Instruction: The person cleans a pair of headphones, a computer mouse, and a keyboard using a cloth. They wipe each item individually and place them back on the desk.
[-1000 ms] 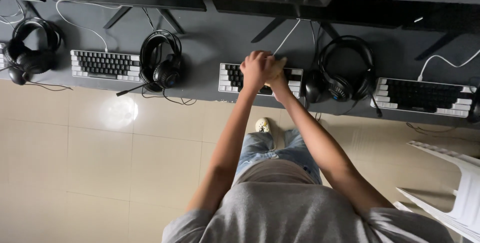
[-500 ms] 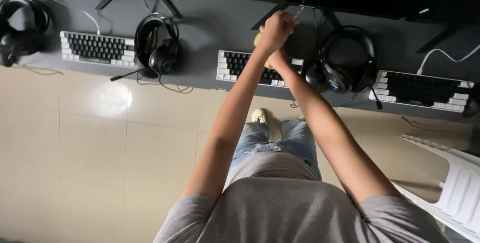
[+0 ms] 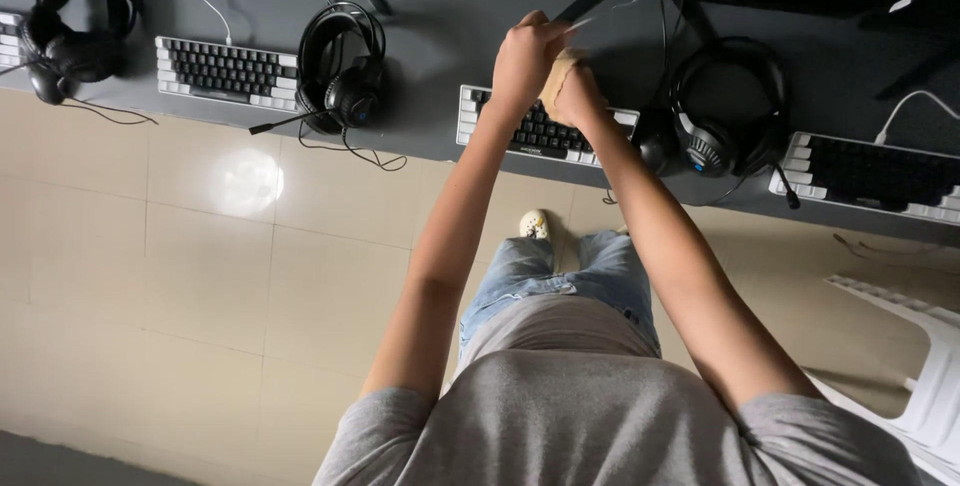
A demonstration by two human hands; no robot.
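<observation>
Dark surface [image 3: 440, 56] spans the upper frame. Left hand [image 3: 524, 58] and right hand [image 3: 578, 96] meet above the centre keyboard [image 3: 535, 131], together clamped on a tan cloth [image 3: 556, 81] between them.

both arms stretched forward — left hand [image 3: 525, 54] fisted, right hand [image 3: 575, 91] curled, pressed close together.
</observation>
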